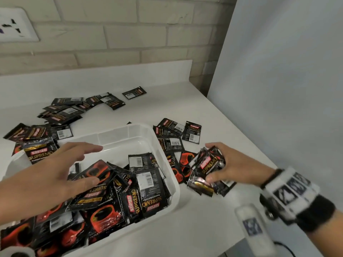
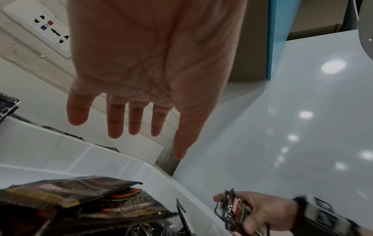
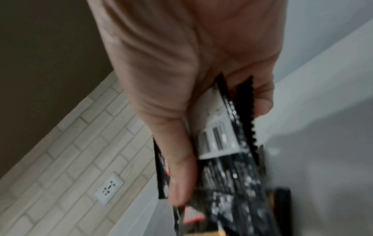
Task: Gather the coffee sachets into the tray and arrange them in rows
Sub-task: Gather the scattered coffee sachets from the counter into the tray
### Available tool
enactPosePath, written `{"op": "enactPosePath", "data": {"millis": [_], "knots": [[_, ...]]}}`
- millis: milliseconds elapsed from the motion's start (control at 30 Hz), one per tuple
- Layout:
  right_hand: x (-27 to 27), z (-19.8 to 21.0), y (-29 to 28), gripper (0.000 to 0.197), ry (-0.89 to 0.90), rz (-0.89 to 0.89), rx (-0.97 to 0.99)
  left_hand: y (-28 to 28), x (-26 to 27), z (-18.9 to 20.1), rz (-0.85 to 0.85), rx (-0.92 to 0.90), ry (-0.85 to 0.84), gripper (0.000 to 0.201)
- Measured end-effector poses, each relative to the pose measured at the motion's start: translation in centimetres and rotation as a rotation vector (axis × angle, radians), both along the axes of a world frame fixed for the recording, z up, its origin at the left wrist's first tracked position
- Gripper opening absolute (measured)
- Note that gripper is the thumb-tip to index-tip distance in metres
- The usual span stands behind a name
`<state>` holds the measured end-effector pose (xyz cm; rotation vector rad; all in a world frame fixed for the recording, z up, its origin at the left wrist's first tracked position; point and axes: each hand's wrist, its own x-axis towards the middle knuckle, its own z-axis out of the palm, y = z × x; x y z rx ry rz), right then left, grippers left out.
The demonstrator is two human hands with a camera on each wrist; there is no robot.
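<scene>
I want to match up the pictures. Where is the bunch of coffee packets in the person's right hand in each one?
Head: bunch of sachets, right of middle, gripped by the right hand beside the tray.
Left wrist: bottom right.
Right wrist: lower middle, blurred.
Shared landmark: the wall socket.

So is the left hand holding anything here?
No. The left hand is open, fingers spread above the tray, holding nothing.

Left hand (image 2: 149, 63) spread, tray (image 2: 113, 161), sachets (image 2: 80, 202)
</scene>
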<state>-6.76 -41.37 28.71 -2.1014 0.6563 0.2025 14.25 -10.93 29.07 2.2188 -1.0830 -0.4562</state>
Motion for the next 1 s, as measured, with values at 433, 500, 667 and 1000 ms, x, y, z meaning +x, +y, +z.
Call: {"op": "enactPosePath", "data": {"millis": [433,500,667,1000], "knots": [[5.2,-4.4,-2.9,0.079,0.373,0.135,-0.366,0.9,-0.2,-0.1,0.058,0.046,0.063,0.075],[4.8,-4.2,-3.1,0.079,0.344,0.112,-0.310,0.8,-0.4,-0.1,0.052,0.059,0.064,0.075],[2.8,-2.1,-3.5,0.042,0.160,0.076,-0.071,0.2,-1.0,0.2,0.027,0.036,0.070,0.056],[2.5,-5.3,0.4,0.064,0.287,0.130,-0.355,-0.5,-1.7,0.7,0.010,0.069,0.090,0.059]]}}
